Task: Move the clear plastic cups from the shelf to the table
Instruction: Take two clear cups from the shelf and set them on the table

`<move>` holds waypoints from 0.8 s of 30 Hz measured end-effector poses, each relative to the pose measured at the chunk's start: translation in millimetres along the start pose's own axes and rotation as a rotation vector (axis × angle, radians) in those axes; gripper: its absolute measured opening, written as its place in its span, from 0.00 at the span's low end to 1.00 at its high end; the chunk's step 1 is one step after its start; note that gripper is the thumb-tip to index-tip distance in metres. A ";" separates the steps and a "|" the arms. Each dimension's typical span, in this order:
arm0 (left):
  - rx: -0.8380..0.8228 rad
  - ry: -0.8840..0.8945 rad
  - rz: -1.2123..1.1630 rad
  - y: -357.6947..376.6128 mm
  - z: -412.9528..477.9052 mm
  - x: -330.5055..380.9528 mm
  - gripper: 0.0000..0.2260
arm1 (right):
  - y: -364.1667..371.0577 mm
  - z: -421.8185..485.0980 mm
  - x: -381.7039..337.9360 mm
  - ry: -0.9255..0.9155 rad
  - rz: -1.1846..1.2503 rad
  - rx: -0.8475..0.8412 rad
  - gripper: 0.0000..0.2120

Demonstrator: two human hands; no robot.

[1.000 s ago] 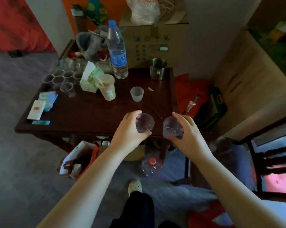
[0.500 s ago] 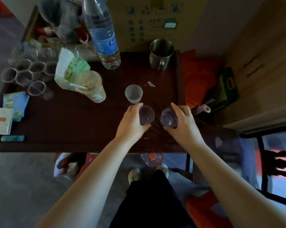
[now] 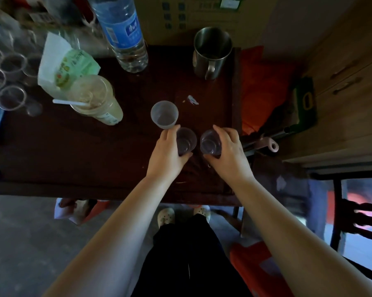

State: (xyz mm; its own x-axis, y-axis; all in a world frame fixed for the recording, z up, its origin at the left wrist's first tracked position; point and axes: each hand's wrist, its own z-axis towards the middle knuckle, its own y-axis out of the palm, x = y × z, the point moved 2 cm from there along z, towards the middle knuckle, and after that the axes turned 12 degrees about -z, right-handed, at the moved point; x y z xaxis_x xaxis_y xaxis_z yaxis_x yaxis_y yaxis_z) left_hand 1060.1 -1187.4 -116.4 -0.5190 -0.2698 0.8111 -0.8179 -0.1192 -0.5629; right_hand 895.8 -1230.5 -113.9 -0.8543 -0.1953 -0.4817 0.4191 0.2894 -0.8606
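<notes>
My left hand (image 3: 166,154) is wrapped around a clear plastic cup (image 3: 186,141), held upright low over the dark wooden table (image 3: 95,159). My right hand (image 3: 227,152) grips a second clear cup (image 3: 210,143) right beside it. Whether the two cups rest on the table cannot be told. A third, cloudier cup (image 3: 164,114) stands on the table just beyond my left fingertips. Several more clear cups (image 3: 9,82) are grouped at the table's far left.
A water bottle (image 3: 123,33), a steel mug (image 3: 211,52), a lidded drink cup with a straw (image 3: 95,99) and a tissue pack (image 3: 67,63) stand on the table's far half. A cardboard box (image 3: 197,16) sits behind. A wooden cabinet (image 3: 341,82) is at the right.
I have stepped closer to the table. Both hands moved forward over it with their cups and lowered toward the surface beside the cloudy cup.
</notes>
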 end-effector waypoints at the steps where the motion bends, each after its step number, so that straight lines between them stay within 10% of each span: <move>1: 0.003 0.007 0.007 0.6 1.7 0.1 0.33 | 0.9 0.8 0.2 -0.006 -0.002 0.000 0.37; 16: -0.013 0.099 0.135 -25.6 -2.5 23.2 0.38 | -17.5 -7.1 -12.1 -0.026 -0.037 0.054 0.43; 24: -0.088 0.309 0.092 -78.5 -29.6 62.9 0.37 | -65.4 -57.9 -57.9 0.091 -0.062 0.351 0.38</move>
State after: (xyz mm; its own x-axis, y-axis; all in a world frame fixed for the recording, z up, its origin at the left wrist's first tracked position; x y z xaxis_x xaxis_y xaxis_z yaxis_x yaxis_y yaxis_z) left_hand 1084.3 -1166.8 -16.5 -0.6316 0.0283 0.7748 -0.7753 -0.0208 -0.6313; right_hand 900.1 -1183.8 -20.2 -0.8984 -0.1140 -0.4242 0.4326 -0.0629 -0.8994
